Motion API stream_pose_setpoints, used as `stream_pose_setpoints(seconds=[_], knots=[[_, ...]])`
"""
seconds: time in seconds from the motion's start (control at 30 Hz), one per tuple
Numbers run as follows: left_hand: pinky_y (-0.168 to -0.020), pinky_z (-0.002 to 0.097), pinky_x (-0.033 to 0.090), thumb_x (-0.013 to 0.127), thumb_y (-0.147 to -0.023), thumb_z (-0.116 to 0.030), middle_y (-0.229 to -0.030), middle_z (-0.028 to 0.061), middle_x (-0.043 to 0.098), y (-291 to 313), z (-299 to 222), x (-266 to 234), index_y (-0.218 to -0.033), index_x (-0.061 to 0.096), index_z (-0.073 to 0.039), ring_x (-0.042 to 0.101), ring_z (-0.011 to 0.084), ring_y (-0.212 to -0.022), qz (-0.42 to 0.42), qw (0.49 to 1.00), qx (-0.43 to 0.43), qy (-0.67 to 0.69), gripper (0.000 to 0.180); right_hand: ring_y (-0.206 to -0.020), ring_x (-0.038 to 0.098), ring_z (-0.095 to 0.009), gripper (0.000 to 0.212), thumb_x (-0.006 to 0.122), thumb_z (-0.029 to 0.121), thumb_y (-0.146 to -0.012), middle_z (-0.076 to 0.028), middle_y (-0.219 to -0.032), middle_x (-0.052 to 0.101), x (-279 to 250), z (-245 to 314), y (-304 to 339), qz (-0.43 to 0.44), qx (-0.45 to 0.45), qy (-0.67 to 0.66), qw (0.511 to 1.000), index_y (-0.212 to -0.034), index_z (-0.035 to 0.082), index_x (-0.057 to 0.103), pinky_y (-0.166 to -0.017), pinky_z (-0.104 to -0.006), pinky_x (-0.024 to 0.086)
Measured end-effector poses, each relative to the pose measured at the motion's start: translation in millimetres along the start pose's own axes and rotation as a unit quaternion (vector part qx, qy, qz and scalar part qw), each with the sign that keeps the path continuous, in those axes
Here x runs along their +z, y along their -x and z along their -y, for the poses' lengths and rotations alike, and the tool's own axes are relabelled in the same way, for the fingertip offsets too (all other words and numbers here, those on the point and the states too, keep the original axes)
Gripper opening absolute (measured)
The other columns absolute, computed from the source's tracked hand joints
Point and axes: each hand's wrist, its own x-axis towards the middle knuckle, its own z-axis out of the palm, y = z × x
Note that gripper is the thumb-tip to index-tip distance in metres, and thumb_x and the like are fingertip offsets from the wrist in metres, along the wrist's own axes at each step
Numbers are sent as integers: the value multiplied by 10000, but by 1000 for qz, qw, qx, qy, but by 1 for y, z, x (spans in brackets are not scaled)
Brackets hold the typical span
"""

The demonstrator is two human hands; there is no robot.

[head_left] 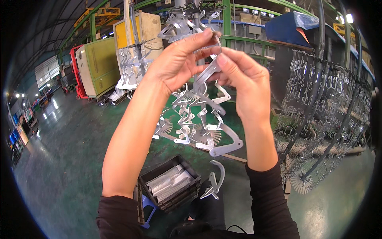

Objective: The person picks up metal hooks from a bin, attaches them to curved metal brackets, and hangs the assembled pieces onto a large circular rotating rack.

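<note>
At the upper middle, my right hand [247,77] pinches a silver-grey metal bracket [207,73] between thumb and fingers. My left hand [181,59] reaches in beside it, its fingers curled around a thin metal hook [219,42] just above the bracket. The fingertips partly hide where hook and bracket meet. Below and behind both hands hangs a rack with round, bristle-like discs [207,135], carrying several curved metal brackets [229,145]. One more curved bracket [217,179] hangs lower down, close to my legs.
A black crate [191,199] holding stacked metal parts [169,183] stands below, by a blue stool [147,211]. Racks of empty hooks [318,99] hang on the right. Left are another loaded rack [129,71], a yellow-green cabinet [97,65] and a red-framed machine [75,75].
</note>
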Motion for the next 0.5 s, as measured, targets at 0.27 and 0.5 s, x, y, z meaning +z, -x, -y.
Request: stream_pose_setpoints(seconds=[0.27,0.5], knots=[[-921,458,446,572,-869,-329,-1172,84,513,17,-34,-24,-1215,485,-17,499,216,-1075,-84,989,48,-112,474,-671,586,-77,272,617,194,-848,-36,-807,641,-47,22,-60,-22,-56,153,986,-1038,1,637,-588,-176,428],[-929,438,420,531,-891,-334,-1163,77,520,89,-60,-56,-1218,475,-22,486,215,-1103,-185,960,59,-203,456,-651,596,-65,172,586,142,-867,-24,-801,644,-71,26,-120,-22,-66,152,986,-995,33,625,-524,-174,418]])
